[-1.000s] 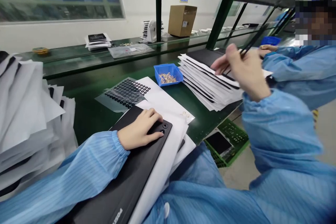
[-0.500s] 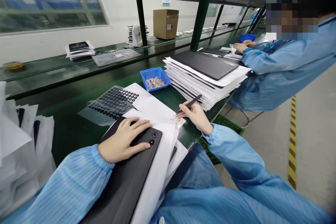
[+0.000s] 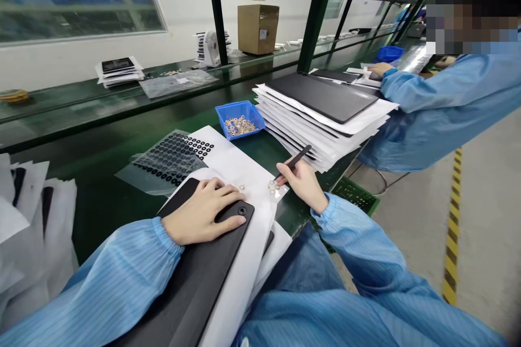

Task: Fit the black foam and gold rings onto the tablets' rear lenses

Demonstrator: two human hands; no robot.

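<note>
Probably stiff, light and slick, the black panel (image 3: 199, 279) lies on white paper (image 3: 247, 265) at the near edge of the surface (image 3: 103, 195); best held by its sides, clear of the lens ring (image 3: 242, 210). Left grip (image 3: 205, 217) flat on it, unclenched; right grip (image 3: 299, 179) pinching dark tweezers (image 3: 300, 155), tips near pale rings (image 3: 272, 185)

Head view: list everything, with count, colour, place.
Panel: one, black, foreground.
Tweezers: one, black, centre.
Sheets: several, white, by panel.
Tray: one, blue, centre.
Small rings: many, gold, tray and sheets.
Flat rings: many, black, left of tray.
Stacks: several, black and white, both sides, ledge.
Box: one, brown, ledge.
Fan: one, white, ledge.
Plastic bag: one, clear, ledge.
Crate: one, green, below table.
Co-worker: one, blue clothing, right.
Left hand: one, bare, on panel.
Right hand: one, bare, with tweezers.
</note>
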